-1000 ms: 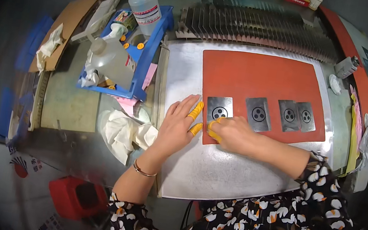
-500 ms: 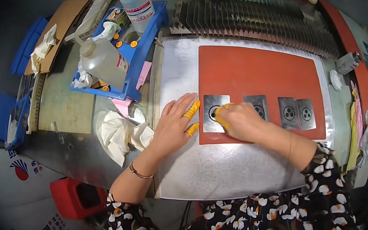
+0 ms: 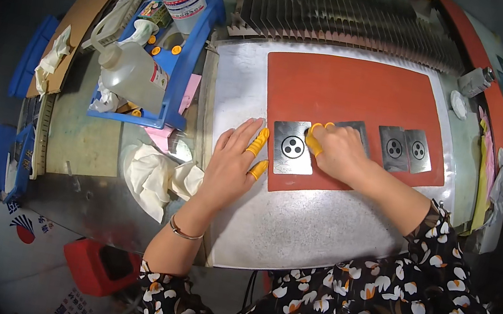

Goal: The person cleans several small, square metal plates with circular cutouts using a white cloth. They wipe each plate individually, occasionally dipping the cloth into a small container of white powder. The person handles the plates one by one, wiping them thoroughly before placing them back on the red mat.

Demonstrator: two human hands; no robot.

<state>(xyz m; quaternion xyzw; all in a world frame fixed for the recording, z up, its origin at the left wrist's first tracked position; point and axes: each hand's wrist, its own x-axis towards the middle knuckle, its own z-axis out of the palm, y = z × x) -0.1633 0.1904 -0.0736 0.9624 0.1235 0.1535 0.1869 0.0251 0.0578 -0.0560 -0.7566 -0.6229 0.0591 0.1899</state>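
Note:
A silvery metal plate (image 3: 290, 163) with a black ring and dark dots lies on the orange-red mat (image 3: 349, 87). My right hand (image 3: 340, 150), in yellow finger cots, is curled with its fingertips at that plate's upper right edge; anything in its fingers is hidden. Behind this hand a second metal plate (image 3: 355, 126) is partly covered. Two more plates, one left (image 3: 392, 162) and one right (image 3: 416, 161), lie side by side farther right. My left hand (image 3: 234, 161), with yellow cots on thumb and forefinger, rests open beside the mat's left edge, fingers stretched out, holding nothing.
A blue tray (image 3: 161, 119) at the left bears two plastic bottles and orange finger cots. Crumpled white cloth (image 3: 151, 177) lies near my left forearm. A rack of upright thin plates (image 3: 340, 25) spans the back. Cloths (image 3: 481, 175) hang at the right.
My right hand has slid right, off the first plate's ring to its edge, uncovering the dots. The view has shifted slightly; my left hand stays beside the mat.

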